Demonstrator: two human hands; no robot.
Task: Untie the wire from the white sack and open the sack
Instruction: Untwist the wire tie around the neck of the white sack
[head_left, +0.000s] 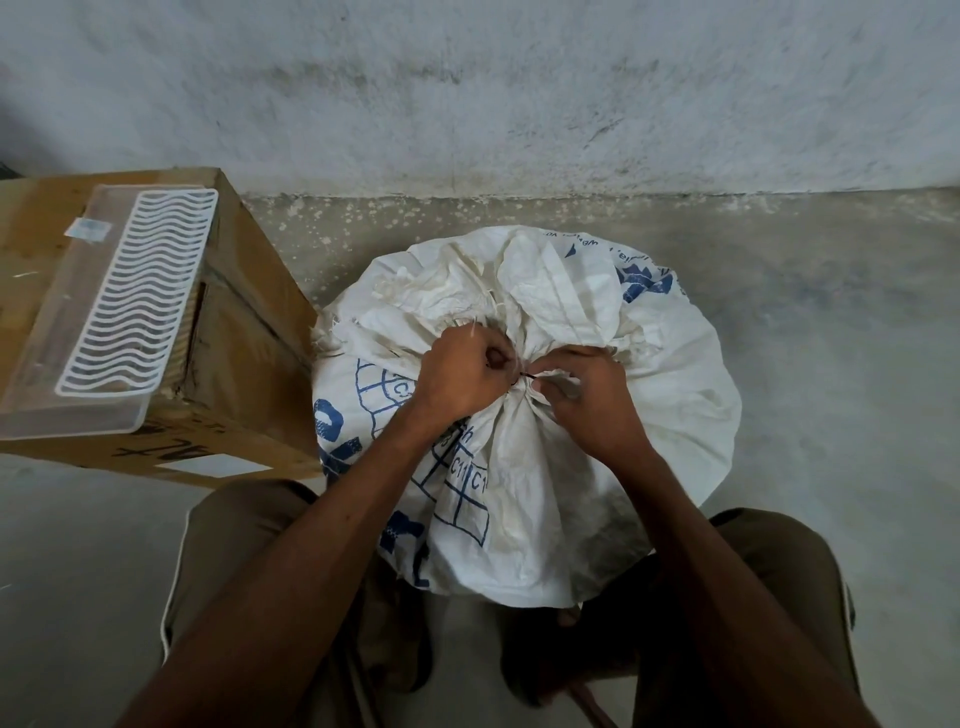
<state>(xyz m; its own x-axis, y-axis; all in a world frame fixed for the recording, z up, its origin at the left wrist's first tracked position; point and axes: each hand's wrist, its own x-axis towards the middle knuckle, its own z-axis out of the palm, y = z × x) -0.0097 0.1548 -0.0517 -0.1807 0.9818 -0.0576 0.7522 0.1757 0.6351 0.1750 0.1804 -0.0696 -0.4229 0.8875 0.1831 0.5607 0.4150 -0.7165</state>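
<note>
A full white woven sack (649, 395) with blue print stands on the concrete floor between my knees. Its mouth is bunched into a tight neck at the top centre, and loose flaps spread behind it. A thin dark wire (525, 376) circles that neck. My left hand (460, 374) grips the gathered neck from the left, fingers curled around the cloth. My right hand (582, 397) pinches the wire's end at the right side of the neck. Most of the wire is hidden by fabric and fingers.
A brown cardboard box (244, 353) stands close to the sack's left side, with a clear plastic tray and white wavy rack (140, 296) on top. A stained whitewashed wall (519, 93) runs behind. Bare concrete floor (831, 338) lies to the right.
</note>
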